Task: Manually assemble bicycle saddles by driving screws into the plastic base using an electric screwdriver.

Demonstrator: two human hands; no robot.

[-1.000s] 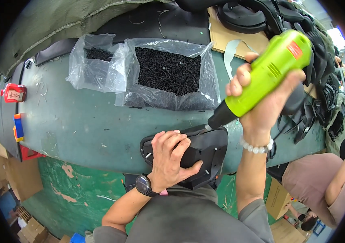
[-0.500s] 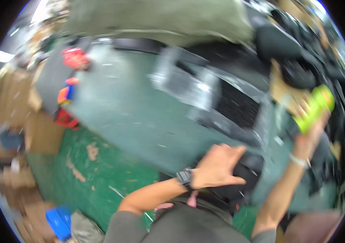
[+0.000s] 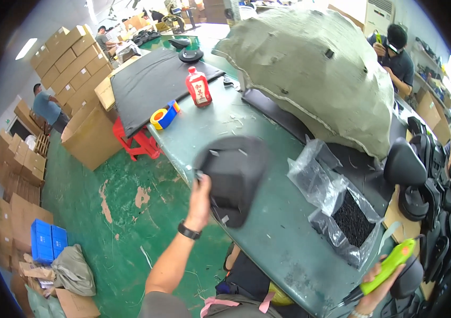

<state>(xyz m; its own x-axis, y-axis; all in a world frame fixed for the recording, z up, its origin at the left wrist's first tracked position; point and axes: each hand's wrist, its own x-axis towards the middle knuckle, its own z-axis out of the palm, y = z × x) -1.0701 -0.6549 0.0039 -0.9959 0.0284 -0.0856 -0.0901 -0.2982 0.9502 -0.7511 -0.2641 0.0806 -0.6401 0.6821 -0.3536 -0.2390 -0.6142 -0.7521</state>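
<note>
My left hand [image 3: 199, 205] is closed on the near left edge of a black cushion-like seat piece [image 3: 238, 177]. Its recessed underside faces up, with small pale bits on it, and it hangs over the green table's [image 3: 283, 212] front edge. At the lower right, my right hand [image 3: 378, 289] wraps round a yellow-green hand tool [image 3: 395, 261] with a dark tip pointing down to the left. Between the hands lies an open clear plastic bag [image 3: 323, 185] full of small black pieces [image 3: 353, 220]. Behind the tool is a rounded black pad [image 3: 408, 278].
Several black pads [image 3: 432, 212] crowd the right side. A large grey-green cloth bundle [image 3: 310, 74] covers the table's back. Toward the left end stand a red bottle [image 3: 199, 87] and a blue-and-yellow tape dispenser [image 3: 165, 114]. Below are a red stool [image 3: 135, 140] and cardboard boxes [image 3: 90, 135]. Other people work farther off.
My left hand has moved left and now holds up the black seat piece. My right hand, still round the tool, is lower. The view has swung toward the room's far end.
</note>
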